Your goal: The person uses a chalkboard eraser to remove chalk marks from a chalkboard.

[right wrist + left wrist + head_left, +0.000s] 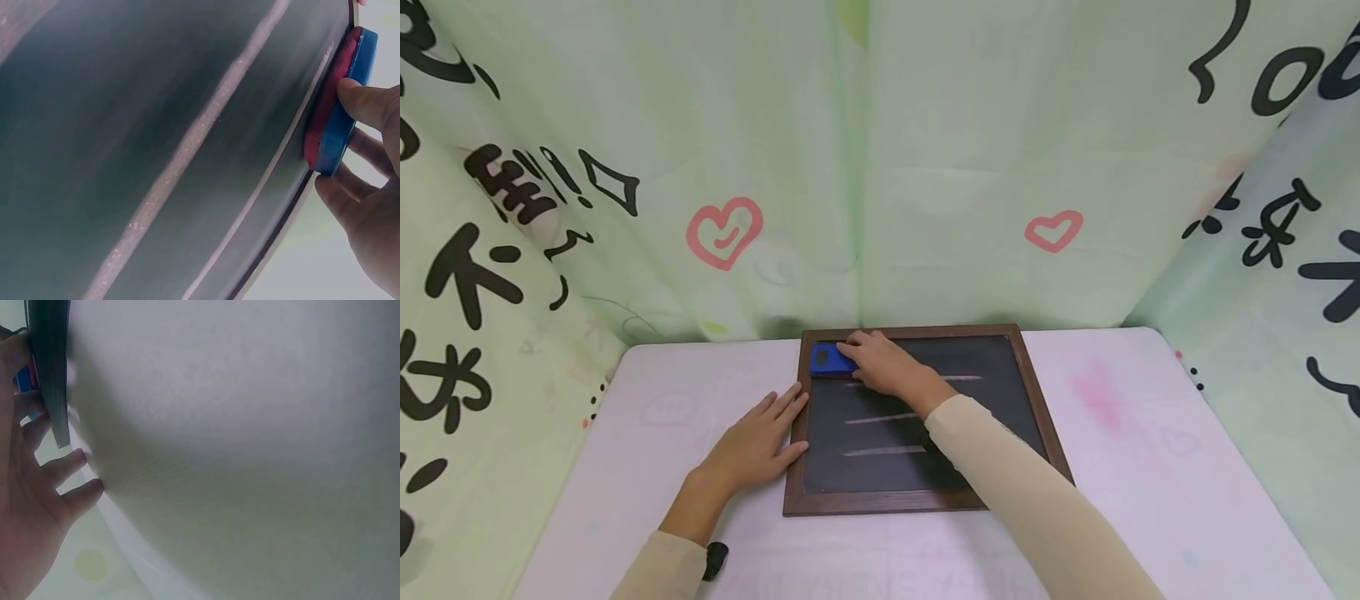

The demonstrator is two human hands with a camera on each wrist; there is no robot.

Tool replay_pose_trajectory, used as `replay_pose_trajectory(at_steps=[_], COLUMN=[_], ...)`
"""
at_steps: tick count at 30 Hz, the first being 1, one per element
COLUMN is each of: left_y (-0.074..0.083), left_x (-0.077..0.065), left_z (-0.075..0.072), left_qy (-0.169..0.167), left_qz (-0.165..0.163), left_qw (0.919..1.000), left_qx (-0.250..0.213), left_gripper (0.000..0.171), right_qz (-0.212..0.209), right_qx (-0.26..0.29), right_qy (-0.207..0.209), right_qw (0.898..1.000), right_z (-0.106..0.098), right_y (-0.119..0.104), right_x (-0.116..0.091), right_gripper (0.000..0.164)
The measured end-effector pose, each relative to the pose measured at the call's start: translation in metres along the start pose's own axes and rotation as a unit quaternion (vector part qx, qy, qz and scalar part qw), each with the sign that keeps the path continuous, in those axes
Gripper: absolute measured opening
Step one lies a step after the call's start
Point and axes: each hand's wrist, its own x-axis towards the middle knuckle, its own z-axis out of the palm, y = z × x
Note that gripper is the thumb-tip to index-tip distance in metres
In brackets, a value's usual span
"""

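A wood-framed blackboard (pixel 880 479) lies on the table, with several pale chalk lines across its dark face. At its far left corner my right hand (pixel 887 364) grips a blue eraser (pixel 829 359). In the right wrist view the thumb and fingers hold the blue back of the eraser (pixel 340 128), and its red felt side faces the board (pixel 125 112). My left hand (pixel 758 442) has its fingers spread, fingertips on the left edge of the frame. From the left wrist, the left hand (pixel 37 481) shows beside the frame's edge (pixel 53 381).
The white table (pixel 1150 467) extends on both sides of the board. A pale green curtain (pixel 940 167) with black writing and pink hearts hangs behind and at the sides. A dark object (pixel 715 561) shows at the left sleeve cuff.
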Motion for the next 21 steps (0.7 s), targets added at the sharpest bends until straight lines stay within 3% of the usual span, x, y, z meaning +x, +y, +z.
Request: replay_pose_trajectory(at_steps=[10,21], left_y=[-0.001,-0.001], left_x=[-0.003,-0.002], left_z=[0.002,0.000], left_qy=[0.004,0.014], left_qz=[0.001,0.013], left_qw=[1.0000,0.9998], left_qx=[0.000,-0.003], left_gripper=[0.073,0.073], right_qz=[-0.018,0.011], right_qx=[0.015,0.039], right_qy=[-0.010,-0.012], right_qw=[1.000,0.999], right_z=[0.002,-0.001], right_y=[0.006,0.036], right_x=[-0.006,-0.024], right_gripper=[0.057,0.059])
